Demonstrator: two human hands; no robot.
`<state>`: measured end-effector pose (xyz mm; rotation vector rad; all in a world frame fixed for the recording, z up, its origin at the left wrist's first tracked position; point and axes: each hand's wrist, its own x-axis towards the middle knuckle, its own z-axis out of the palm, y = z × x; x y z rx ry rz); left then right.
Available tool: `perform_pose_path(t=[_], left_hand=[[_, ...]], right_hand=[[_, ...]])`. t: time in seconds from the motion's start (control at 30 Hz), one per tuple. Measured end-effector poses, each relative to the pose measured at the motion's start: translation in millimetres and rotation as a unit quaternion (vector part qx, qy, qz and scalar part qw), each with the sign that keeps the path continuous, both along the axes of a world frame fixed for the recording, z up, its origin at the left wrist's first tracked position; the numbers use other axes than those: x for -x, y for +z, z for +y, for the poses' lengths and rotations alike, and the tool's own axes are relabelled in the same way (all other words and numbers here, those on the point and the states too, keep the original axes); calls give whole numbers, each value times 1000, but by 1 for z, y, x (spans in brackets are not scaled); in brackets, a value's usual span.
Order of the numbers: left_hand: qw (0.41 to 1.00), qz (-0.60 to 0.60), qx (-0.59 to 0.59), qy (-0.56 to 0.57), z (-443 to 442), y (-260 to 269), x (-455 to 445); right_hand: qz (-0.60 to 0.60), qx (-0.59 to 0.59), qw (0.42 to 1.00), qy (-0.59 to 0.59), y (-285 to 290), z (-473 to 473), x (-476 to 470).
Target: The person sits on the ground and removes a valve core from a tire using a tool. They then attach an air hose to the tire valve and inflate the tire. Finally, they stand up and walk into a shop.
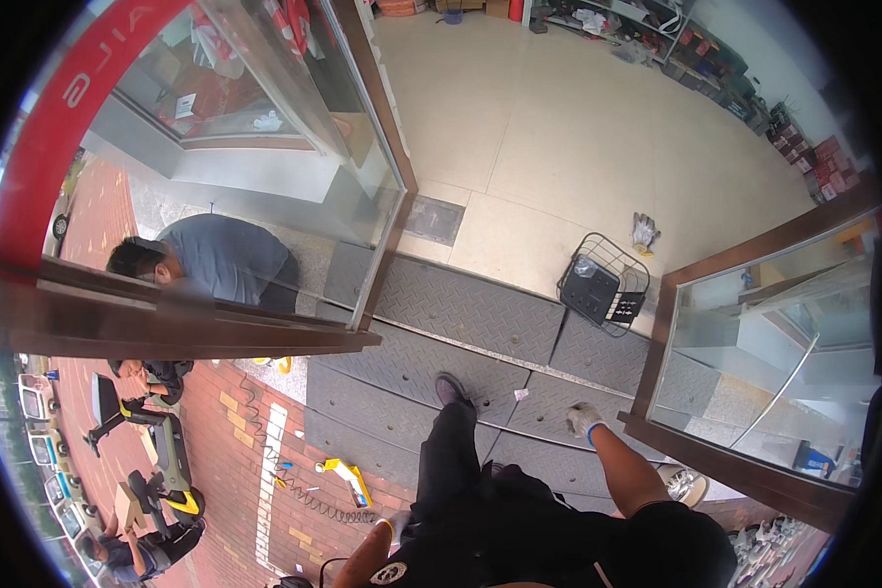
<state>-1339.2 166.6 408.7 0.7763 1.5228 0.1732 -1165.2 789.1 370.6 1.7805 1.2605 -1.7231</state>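
My right hand [584, 421], in a pale work glove with a blue cuff, hangs over the grey diamond-plate ramp [478, 351]. Its fingers are loosely bent, and nothing shows in them. Only part of my left hand [398, 523] is visible, gloved and low beside my hip; my forearm and body hide its fingers. Ahead, a black wire basket [595, 288] sits across the sill, with a crumpled clear plastic bag [586, 266] inside. Just beyond it a grey-white work glove [642, 234] lies on the tiles. A small white scrap [521, 395] rests on the ramp near my shoe [452, 388].
Brown-framed glass doors stand at left [390, 268] and right [650, 353]. Beyond the left glass a person [224, 257] bends over. Outside are a scooter [165, 448], two more people, a coiled hose [323, 511] and a yellow box [347, 481]. Shelving [650, 29] lines the far wall.
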Motion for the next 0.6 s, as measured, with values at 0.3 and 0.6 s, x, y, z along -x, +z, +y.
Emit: perform_pose_path(t=[0.3, 0.6], left_hand=[[998, -25, 57, -15, 186, 86, 212], [993, 71, 73, -54, 352, 147, 329]], right_hand=[[-12, -33, 997, -74, 151, 112, 107], [-30, 36, 996, -79, 139, 327, 280]])
